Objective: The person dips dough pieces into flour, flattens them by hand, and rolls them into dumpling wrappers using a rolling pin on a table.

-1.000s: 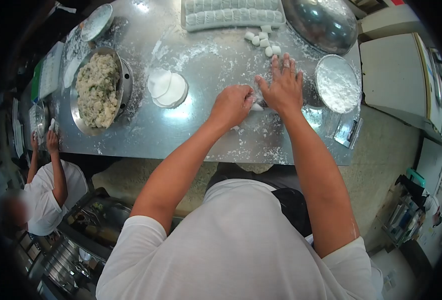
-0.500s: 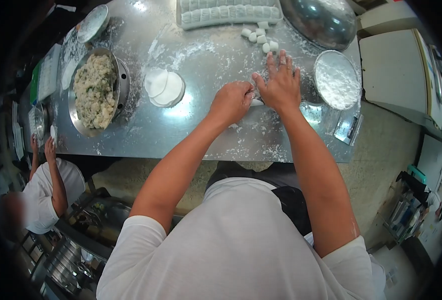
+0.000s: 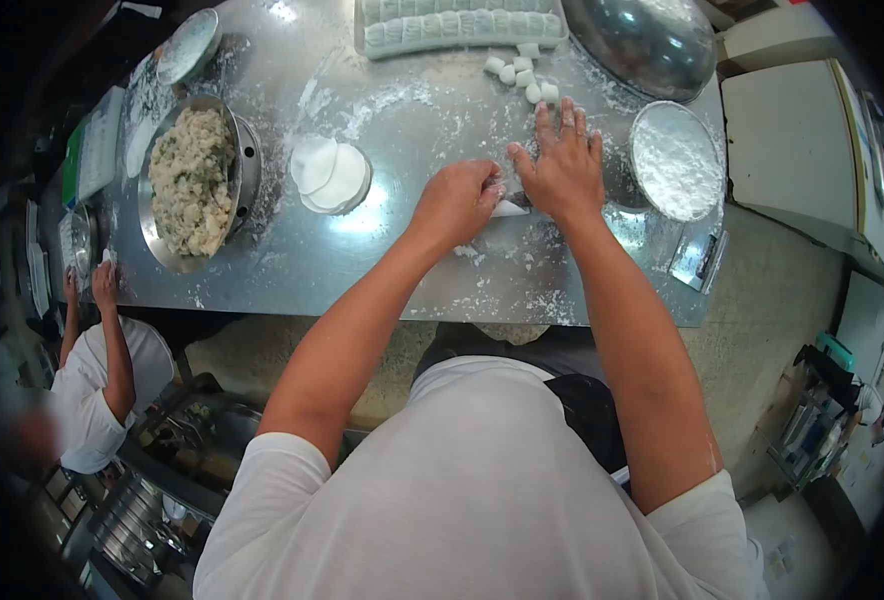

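Observation:
My left hand (image 3: 452, 203) is closed, its fingertips pinching a thin white dough wrapper (image 3: 509, 209) whose edge shows between my hands. My right hand (image 3: 564, 172) lies flat on the floured steel table with fingers stretched out; whatever is under its palm is hidden. Just past those fingertips sit several small white dough pieces (image 3: 524, 78). To the left of my left hand is a stack of round dough wrappers (image 3: 338, 190). A bowl of white flour (image 3: 676, 160) stands to the right of my right hand.
A steel bowl heaped with filling (image 3: 192, 180) stands on the left. At the back are a tray of dumplings (image 3: 460, 30) and a large metal bowl (image 3: 652, 45). A metal scraper (image 3: 697, 258) lies near the right edge. A co-worker (image 3: 112, 380) handles something white at far left.
My left hand has shifted slightly left, and more of the wrapper's edge shows between my hands. My right hand stays nearly in place. The co-worker's hands have moved a little.

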The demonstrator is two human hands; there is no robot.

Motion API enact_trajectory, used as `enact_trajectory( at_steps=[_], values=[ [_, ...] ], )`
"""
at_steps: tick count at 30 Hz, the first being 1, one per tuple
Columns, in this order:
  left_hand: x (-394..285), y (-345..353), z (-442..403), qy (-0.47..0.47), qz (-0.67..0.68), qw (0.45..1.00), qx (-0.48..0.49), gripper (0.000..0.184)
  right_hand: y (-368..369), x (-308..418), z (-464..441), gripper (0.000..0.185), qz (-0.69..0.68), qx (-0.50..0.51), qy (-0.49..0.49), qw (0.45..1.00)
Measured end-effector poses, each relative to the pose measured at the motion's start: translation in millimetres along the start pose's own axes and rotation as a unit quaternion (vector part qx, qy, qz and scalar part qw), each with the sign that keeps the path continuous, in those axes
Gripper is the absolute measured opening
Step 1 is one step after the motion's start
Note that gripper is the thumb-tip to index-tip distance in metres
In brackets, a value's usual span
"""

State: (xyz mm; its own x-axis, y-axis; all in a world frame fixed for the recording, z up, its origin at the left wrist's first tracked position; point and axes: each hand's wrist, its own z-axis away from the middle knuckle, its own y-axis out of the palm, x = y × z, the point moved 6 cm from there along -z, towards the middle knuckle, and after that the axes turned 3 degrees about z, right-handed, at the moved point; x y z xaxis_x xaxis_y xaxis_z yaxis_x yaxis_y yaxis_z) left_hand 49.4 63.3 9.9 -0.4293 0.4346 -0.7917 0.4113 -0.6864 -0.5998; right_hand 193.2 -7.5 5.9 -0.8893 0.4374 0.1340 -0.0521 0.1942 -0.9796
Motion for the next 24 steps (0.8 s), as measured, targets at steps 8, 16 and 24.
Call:
enact_trajectory(
  at_steps=[8,16,24],
  values=[
    [5.2,-3.6,18.0,-0.079,0.054,0.993,0.067,0.023,-14.1,-11.8,152.3,0.07,-0.043,0.031,-0.044,0.998],
    [1.9,1.5,2.6,-0.001,-0.007,1.0,-0.022,0.022,6.3,7.4,-7.6,0.068,-0.016,-0.062,0.018,0.998],
    [-21.9,-9.4,-14.5,-0.05,0.127,0.99,0.028,0.02,-15.7,-8.5,134.0,0.063,-0.045,0.023,-0.041,0.998]
  ],
)
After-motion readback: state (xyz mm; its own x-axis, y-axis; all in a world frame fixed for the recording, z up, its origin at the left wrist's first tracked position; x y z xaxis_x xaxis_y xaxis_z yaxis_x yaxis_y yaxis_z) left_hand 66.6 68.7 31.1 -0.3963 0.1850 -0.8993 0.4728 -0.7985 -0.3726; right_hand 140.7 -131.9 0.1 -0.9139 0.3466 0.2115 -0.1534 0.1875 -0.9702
